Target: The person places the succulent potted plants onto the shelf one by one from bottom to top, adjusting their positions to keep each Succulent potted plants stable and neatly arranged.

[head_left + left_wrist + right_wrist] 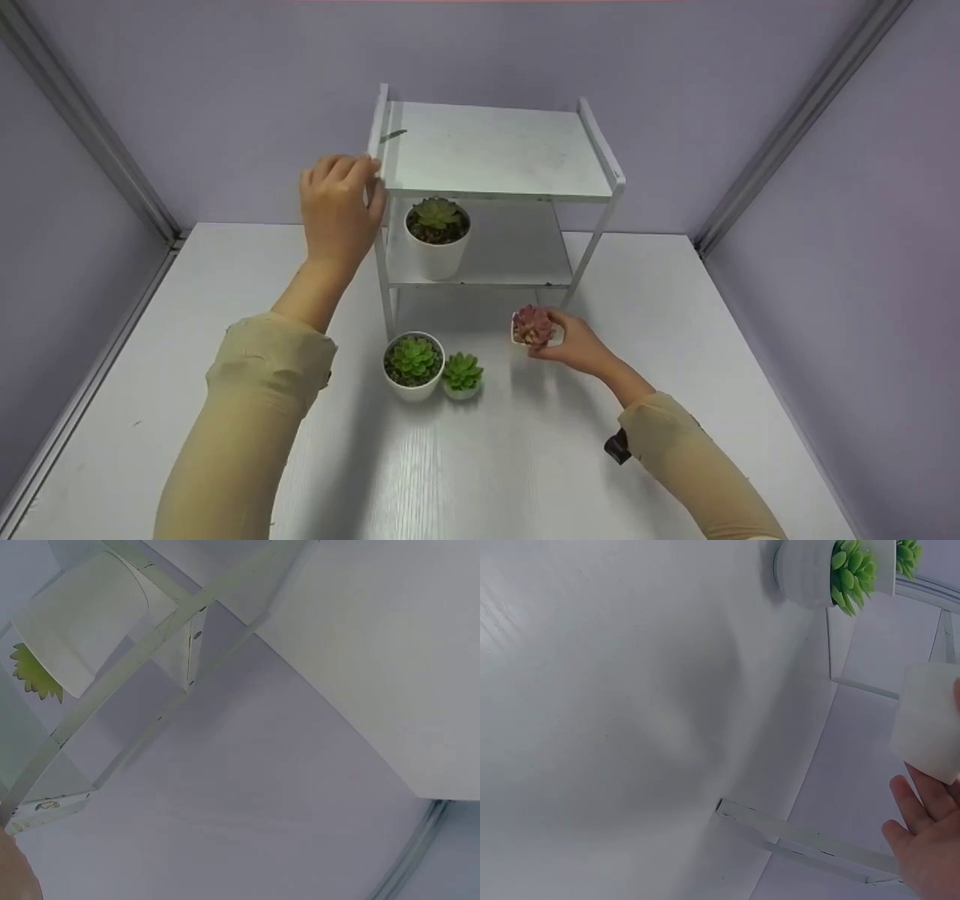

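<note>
My right hand [577,346] holds a small white pot with a reddish succulent [533,325], thumb on one side and fingers on the other. In the right wrist view the white pot [928,724] is up off the table. My left hand [339,199] grips the upper left side of a white two-tier shelf rack [499,150], its fingers curled at the side rail. On the lower tier stands a white pot with a dull green succulent [438,232]. In the left wrist view only a bit of the left hand [16,874] shows, at the rack's corner.
On the white table [480,472], by the rack's front left leg, stand a larger white pot with a bright green succulent [414,364] and a smaller potted green one [463,373] beside it. Pale walls [480,45] enclose the table behind and on both sides.
</note>
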{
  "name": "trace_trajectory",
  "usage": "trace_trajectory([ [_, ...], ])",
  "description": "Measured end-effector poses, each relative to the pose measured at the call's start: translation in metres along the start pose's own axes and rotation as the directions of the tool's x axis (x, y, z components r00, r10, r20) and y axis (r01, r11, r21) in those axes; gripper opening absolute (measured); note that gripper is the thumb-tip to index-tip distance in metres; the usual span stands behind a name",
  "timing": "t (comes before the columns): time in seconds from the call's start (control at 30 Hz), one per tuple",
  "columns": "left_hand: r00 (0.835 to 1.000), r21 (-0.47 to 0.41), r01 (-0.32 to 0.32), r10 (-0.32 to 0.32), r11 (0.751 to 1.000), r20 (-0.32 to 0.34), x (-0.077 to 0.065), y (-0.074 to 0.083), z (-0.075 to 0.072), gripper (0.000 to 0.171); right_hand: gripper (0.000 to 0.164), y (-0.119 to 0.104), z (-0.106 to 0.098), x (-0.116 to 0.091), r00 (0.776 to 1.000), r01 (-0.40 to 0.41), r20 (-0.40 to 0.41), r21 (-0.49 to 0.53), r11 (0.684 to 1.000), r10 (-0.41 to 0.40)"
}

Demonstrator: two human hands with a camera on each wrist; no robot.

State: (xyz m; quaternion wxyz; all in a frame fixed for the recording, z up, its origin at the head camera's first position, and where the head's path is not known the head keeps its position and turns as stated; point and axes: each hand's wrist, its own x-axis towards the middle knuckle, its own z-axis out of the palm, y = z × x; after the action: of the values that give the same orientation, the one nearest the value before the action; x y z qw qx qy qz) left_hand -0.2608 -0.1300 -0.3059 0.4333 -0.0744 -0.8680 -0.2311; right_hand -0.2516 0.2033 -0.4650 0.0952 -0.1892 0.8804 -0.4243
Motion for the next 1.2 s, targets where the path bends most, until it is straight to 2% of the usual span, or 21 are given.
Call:
trace_trajectory([
  [0.77,1.000,-0.005,-0.008,0.008,1.000,-0.019,0.000,-0.001,0.002,0.020,0.072,-0.024,-0.015,0.009,1.000,-0.021,-0.021,0.002,1.000,0.021],
  [1.03,0.999,0.000,-0.024,0.024,1.000,-0.026,0.000,-0.003,0.002,0.018,0.066,-0.036,-0.024,0.021,1.000,0.007,-0.015,0.020,1.000,-0.006],
  [1.2,0.999,-0.003,-0.031,0.031,1.000,-0.034,0.000,-0.002,0.002,0.018,0.067,-0.045,-0.031,0.030,1.000,0.004,-0.026,0.063,0.998,-0.003],
])
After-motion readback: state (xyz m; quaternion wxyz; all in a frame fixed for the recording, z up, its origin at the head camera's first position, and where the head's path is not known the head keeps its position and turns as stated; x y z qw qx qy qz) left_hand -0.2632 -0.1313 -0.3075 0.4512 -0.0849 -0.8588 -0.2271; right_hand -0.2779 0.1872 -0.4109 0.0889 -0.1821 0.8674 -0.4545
